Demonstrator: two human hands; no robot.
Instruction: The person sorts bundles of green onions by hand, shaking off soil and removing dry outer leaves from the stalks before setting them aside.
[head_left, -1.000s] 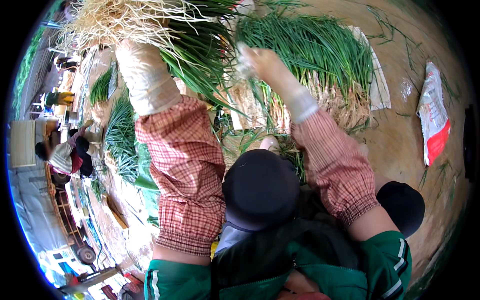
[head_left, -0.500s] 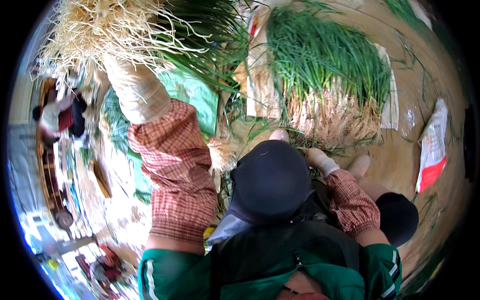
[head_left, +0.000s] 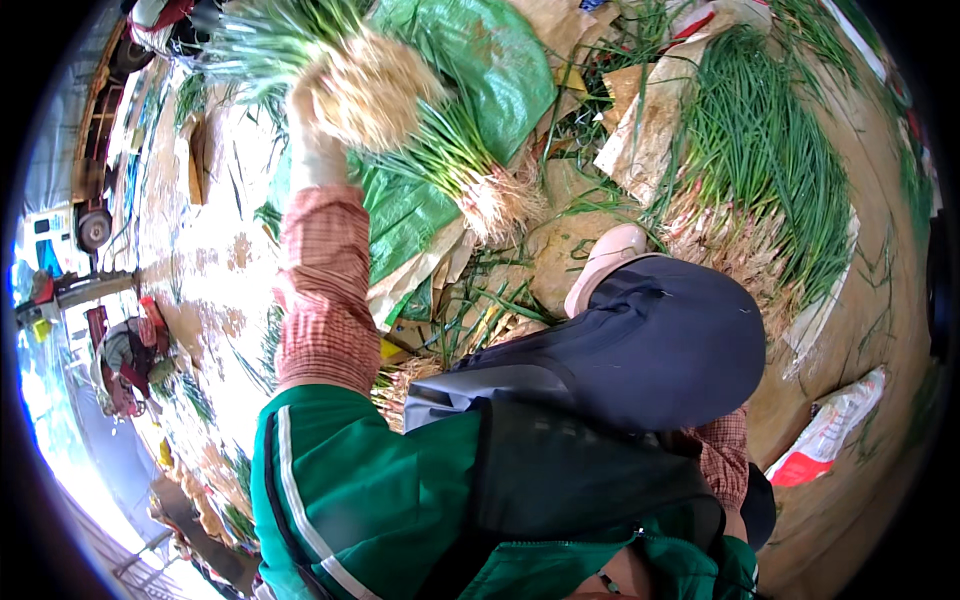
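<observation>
My left arm stretches out to the far left, its forearm in a checked red sleeve. At the end, my left hand (head_left: 308,112) is closed around a bunch of spring onions (head_left: 380,90), pale roots toward me and green leaves to the far left. Its fingers are partly covered by the bunch. Just right of it, another bunch of spring onions (head_left: 480,185) lies by a green plastic sheet (head_left: 490,65). My right hand is hidden behind my raised knee; only its checked sleeve (head_left: 727,460) shows.
A large heap of spring onions (head_left: 775,170) lies on the right. Beyond my knee rests a white and red sack (head_left: 830,430). More onion roots (head_left: 400,385) show beside my left sleeve. A person (head_left: 130,360) is at the far left, near a vehicle wheel (head_left: 95,229).
My view has turned to the left. The bunch in my left hand has gone from close and high to farther away and lower. My right hand has slipped out of sight behind my knee.
</observation>
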